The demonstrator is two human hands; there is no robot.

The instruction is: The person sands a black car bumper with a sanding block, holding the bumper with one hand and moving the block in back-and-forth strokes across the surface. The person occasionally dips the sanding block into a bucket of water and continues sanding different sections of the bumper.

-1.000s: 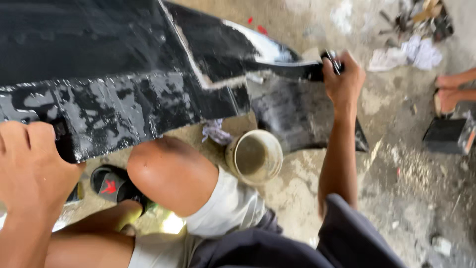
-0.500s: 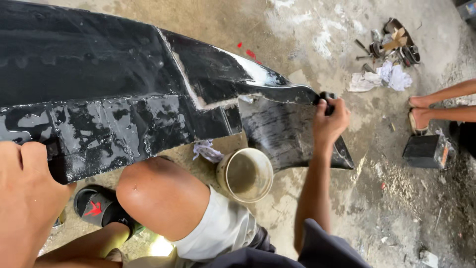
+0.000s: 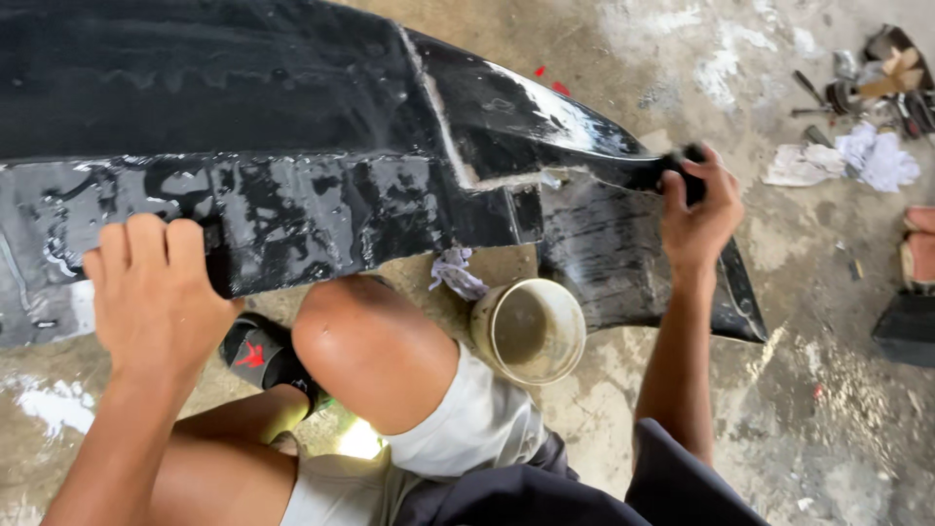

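A large wet black car body panel [image 3: 292,127] lies across the concrete floor in front of me. My left hand [image 3: 156,292] grips its near edge at the left, fingers curled over the rim. My right hand [image 3: 696,209] is closed on a small black sanding block [image 3: 672,170], pressed against the panel's pointed right end. A pale bucket [image 3: 531,331] holding murky water stands on the floor just below the panel, beside my bare knee [image 3: 365,346].
A crumpled rag [image 3: 456,273] lies by the bucket. White cloths [image 3: 857,161] and scattered tools [image 3: 877,83] sit at the far right. Another person's feet [image 3: 920,244] and a dark box [image 3: 906,331] are at the right edge. My sandal [image 3: 258,356] rests under the panel.
My left hand has come forward and up onto the panel's near edge. The right hand stays at the panel's tip, shifted slightly along it. The view has moved closer.
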